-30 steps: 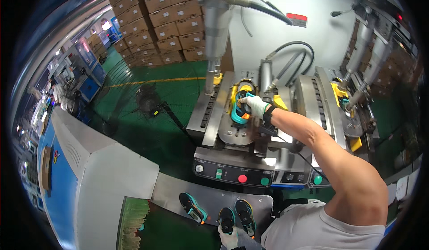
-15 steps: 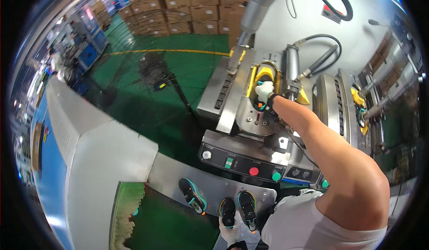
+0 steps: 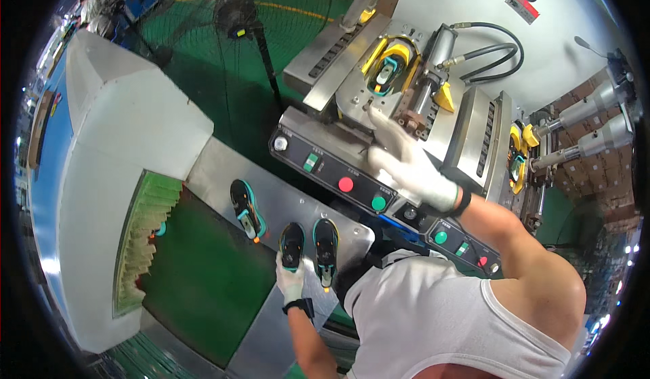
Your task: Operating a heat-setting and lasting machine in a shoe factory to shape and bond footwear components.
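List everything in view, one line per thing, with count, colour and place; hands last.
shoes on the metal table: three, black with teal trim, beside the green belt; the left hand is on the middle one.
shoe in the press: one, dark and teal, inside the yellow mould.
metal table: one, silver, below the control panel.
green belt: one, lower left, leaving the white tunnel.
white tunnel: one, left.
control panel: one, black, with red and green buttons.
fan: one, black, on the green floor, top.
left hand: white glove, on a shoe.
right hand: white glove, open, over the control panel.
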